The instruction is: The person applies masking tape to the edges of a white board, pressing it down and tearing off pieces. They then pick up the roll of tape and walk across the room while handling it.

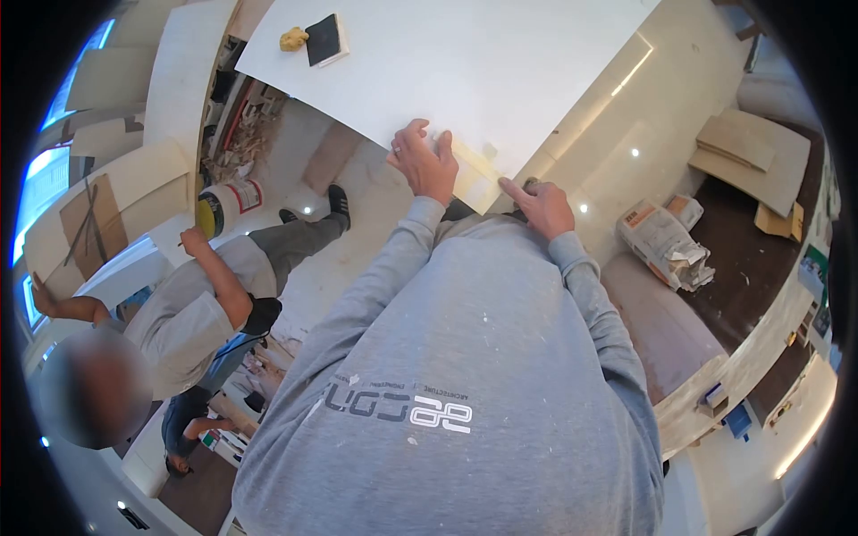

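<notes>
- The pale yellow sheet (474, 171) is at mid-frame, by the near corner of the white counter (420, 71), its lowest corner close to my waist.
- My left hand (424, 167) is half curled at the sheet's left side; I cannot tell whether it grips or merely steadies.
- My right hand (543, 207) puts a finger at the right edge; its thumb is hidden, so I cannot tell if it pinches.
- Uneven pulling could crease or tear the sheet; a loose hold so near the edge could let it slip.
- Leaning in, my sweatshirt (447, 339) might catch that corner.
- A jolt to the counter could shift the dark block (324, 40) and yellow lump (292, 38), upper left.
</notes>
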Action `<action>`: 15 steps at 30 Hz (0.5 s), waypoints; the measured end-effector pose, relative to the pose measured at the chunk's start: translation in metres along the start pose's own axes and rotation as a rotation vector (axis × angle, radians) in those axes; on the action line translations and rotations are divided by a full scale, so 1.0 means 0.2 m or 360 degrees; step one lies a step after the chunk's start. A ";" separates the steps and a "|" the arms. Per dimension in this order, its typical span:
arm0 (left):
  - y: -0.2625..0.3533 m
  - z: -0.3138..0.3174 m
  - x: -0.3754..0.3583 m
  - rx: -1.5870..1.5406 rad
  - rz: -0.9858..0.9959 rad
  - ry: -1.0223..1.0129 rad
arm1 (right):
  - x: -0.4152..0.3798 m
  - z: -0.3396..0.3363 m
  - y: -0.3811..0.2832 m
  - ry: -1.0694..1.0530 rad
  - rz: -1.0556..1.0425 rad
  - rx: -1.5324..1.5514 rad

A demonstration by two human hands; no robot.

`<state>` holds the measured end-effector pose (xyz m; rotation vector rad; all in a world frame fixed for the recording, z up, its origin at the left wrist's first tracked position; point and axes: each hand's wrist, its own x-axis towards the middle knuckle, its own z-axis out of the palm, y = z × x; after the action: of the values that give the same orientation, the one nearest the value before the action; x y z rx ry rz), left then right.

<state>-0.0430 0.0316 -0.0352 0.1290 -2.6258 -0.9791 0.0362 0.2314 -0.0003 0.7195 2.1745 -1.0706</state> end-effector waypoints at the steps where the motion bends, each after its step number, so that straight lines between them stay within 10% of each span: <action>1: -0.02 0.01 -0.01 -0.0013 -0.0009 0.0017 | 0.01 0.01 0.02 0.0004 -0.0022 0.0009; 15: -0.11 -0.01 0.06 0.0249 0.0723 -0.0047 | 0.03 -0.01 0.03 -0.0092 -0.0084 -0.0024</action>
<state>-0.0540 0.0118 -0.0451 -0.4298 -2.5831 -0.6234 0.0349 0.2375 -0.0070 0.6204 2.1607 -1.0876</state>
